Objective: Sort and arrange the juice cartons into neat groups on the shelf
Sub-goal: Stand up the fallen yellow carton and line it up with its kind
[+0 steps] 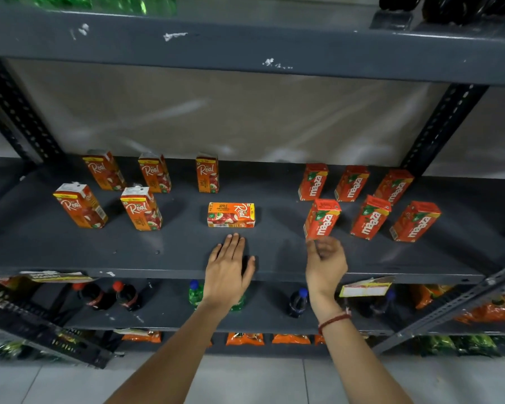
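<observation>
Orange Real carton [231,215] lying flat between upright groups, left hand [229,269] just before it

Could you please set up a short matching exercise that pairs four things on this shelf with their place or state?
Things:
1. Apple Real carton
2. Maaza cartons
3. left hand
4. right hand

States:
A. standing in two rows at the shelf's right
B. lying on its side
C. fingers curled just below the nearest Maaza carton
D. palm down, flat on the shelf

Pairs: 1-B, 2-A, 3-D, 4-C
</observation>
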A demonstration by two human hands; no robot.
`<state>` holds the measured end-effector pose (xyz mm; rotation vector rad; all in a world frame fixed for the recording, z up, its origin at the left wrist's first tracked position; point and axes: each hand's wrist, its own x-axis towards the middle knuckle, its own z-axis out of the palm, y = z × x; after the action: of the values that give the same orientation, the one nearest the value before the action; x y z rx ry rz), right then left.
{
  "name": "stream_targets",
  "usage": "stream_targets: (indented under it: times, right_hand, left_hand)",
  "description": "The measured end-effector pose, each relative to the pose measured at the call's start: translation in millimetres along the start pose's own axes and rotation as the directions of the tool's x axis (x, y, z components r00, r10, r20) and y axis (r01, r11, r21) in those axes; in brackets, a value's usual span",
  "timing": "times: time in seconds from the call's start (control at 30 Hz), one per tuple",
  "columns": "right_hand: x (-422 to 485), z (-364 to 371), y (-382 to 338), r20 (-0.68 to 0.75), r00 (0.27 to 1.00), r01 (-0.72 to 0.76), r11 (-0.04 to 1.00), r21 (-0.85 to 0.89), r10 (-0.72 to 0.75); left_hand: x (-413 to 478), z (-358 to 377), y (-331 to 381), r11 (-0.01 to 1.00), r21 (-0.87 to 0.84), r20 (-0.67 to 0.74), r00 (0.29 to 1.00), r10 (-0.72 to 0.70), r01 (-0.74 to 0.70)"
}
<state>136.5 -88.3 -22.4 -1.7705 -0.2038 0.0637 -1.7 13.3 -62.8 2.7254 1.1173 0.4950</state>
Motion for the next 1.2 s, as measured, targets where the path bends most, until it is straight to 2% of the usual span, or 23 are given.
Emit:
stream_targets:
  times: [0.1, 0.23, 0.33, 0.43, 0.57, 0.73, 0.93, 1.03, 1.2]
  right_hand:
    - [-24, 34, -12, 0.21, 0.959, -0.18, 0.982, -0.064, 0.189]
    - [-48, 83, -39, 0.402, 0.834, -0.361, 0.925, -0.121, 0.378]
    - [-53, 116, -59, 0.424, 0.804, -0.403, 0.906, -0.127, 0.417]
    - [-52, 142, -69, 0.366, 0.789, -0.444, 0.87, -0.216, 0.494]
    - [-48, 161, -82, 0.228, 0.829, -0.431, 0.843, -0.322, 0.511]
    - [-47, 175, -88, 0.192, 0.815, -0.454, 0.809, -0.374, 0.546]
    - [-36, 180, -87, 0.277, 0.783, -0.42, 0.801, -0.426, 0.557]
    - [-36, 177, -84, 0.338, 0.812, -0.326, 0.85, -0.414, 0.476]
    - [-48, 160, -73, 0.491, 0.798, -0.227, 0.929, -0.292, 0.35]
  left_hand:
    - [-3, -10, -16, 1.0, -0.027, -0.043, 0.999, 0.001, -0.002]
    - [-4, -23, -53, 0.999, -0.006, -0.074, 0.997, -0.036, 0.036]
    - [-4, -31, -81, 0.996, -0.006, -0.093, 0.992, -0.085, 0.085]
    - [-3, -35, -100, 0.994, -0.012, -0.094, 0.99, -0.109, 0.109]
    - [-5, -35, -105, 0.994, 0.002, -0.087, 0.99, -0.11, 0.11]
    - [-6, -33, -105, 0.995, -0.009, -0.073, 0.992, -0.103, 0.103]
    - [-7, -34, -106, 0.996, -0.015, -0.065, 0.994, -0.093, 0.092]
    - [-7, -34, -107, 0.996, -0.006, -0.06, 0.994, -0.088, 0.087]
    - [-8, -34, -108, 0.997, -0.012, -0.068, 0.995, -0.079, 0.078]
